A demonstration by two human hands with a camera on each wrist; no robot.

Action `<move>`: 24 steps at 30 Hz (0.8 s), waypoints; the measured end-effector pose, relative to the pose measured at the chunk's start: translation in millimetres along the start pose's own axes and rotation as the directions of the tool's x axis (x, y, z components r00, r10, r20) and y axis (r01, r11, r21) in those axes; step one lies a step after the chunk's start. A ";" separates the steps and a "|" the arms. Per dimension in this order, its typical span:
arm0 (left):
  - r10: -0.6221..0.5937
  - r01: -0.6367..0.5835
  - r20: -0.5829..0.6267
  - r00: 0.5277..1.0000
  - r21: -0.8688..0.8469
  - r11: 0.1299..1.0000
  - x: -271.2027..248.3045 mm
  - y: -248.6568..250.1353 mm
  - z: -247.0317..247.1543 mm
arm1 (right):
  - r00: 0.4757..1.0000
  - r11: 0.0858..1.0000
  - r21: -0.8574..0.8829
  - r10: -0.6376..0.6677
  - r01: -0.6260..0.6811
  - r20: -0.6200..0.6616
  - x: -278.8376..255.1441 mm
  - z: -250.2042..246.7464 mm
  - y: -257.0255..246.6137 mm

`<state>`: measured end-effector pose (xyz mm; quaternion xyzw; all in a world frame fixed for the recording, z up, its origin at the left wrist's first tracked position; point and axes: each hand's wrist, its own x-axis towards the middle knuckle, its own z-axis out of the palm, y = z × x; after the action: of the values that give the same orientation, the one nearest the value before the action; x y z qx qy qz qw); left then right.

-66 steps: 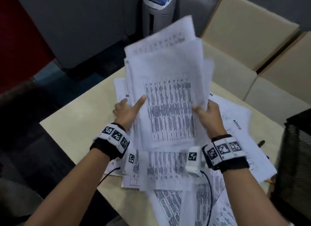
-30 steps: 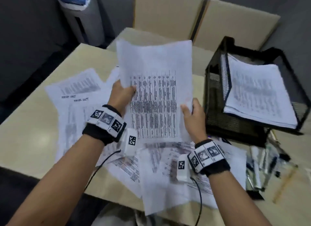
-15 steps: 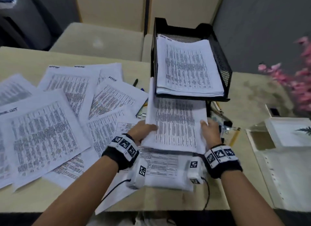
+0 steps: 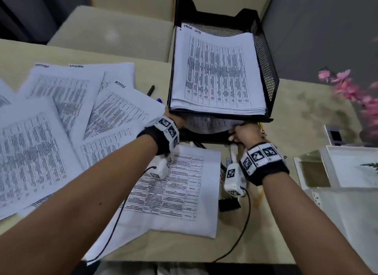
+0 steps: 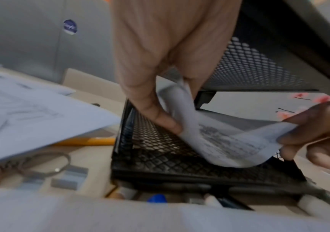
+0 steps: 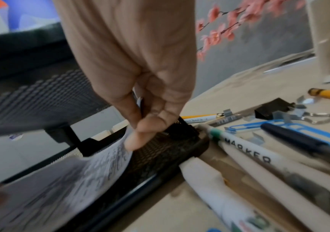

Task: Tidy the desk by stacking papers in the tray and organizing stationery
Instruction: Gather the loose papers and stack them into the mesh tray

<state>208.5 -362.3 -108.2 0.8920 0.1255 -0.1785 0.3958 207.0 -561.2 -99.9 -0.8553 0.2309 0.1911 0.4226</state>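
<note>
Both hands hold one small sheaf of printed papers [image 5: 219,138] at the mouth of the lower tier [image 5: 160,150] of a black mesh tray [image 4: 266,70] on the table [image 4: 163,246].

The left hand [image 5: 160,78] pinches the sheaf's near left corner between thumb and fingers. The right hand [image 6: 140,94] pinches the near right corner the same way. Between the two hands the near edge sags and curls downward. Most of the sheaf already lies ahead of the fingertips, inside the lower tier, resting on its mesh floor.

The sheaf's long axis runs straight away from the hands, into the tray, in line with the tray's own length. That alignment is what the coming move depends on: a push forward from both hands should slide the papers fully home. Neither hand looks clearly nearer the tray. Both sit just at its front lip, beneath the upper tier.

The upper tier, directly above the hands, already carries a thick stack of papers [image 4: 216,70].

To the left of the left hand, many loose sheets [image 4: 51,131] lie spread over the table, with one more sheet [image 4: 173,193] under the left forearm. To the right of the right hand lie a marker [image 6: 245,150], pens and binder clips, touching or just beside the tray's front corner. Farther right stand pink flowers [image 4: 351,88].
</note>
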 end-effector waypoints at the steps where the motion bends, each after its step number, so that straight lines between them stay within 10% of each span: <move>1: -0.035 0.035 -0.035 0.999 -0.021 0.999 -1.7 -2.2 -3.1 | 1.000 1.000 -0.020 0.010 -0.010 0.012 -0.2 2.9 1.2; 6: -0.075 0.087 -0.068 0.995 0.189 0.978 -43.6 -26.9 -19.8 | 0.990 0.981 -0.188 -0.076 0.053 -0.115 -9.6 4.6 9.1; 13: 0.034 -0.153 0.181 0.983 0.700 0.697 -69.1 -63.4 -19.6 | 0.968 0.955 -0.266 -0.182 0.132 -0.173 -39.5 30.8 -6.3; 18: 0.214 -0.223 0.070 0.974 0.429 0.875 -82.2 -75.3 -51.1 | 0.946 0.913 -0.250 -0.322 0.322 0.040 -53.6 70.0 -18.7; 24: -0.101 0.013 -0.415 0.904 -0.208 0.978 -100.1 -128.7 -117.9 | 0.903 0.855 -0.292 -0.411 0.429 0.124 -91.3 106.5 -44.0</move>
<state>96.8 -197.7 -78.0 0.8611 0.2518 0.0213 0.4413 142.6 -429.9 -85.0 -0.9350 -0.0066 0.1529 0.3199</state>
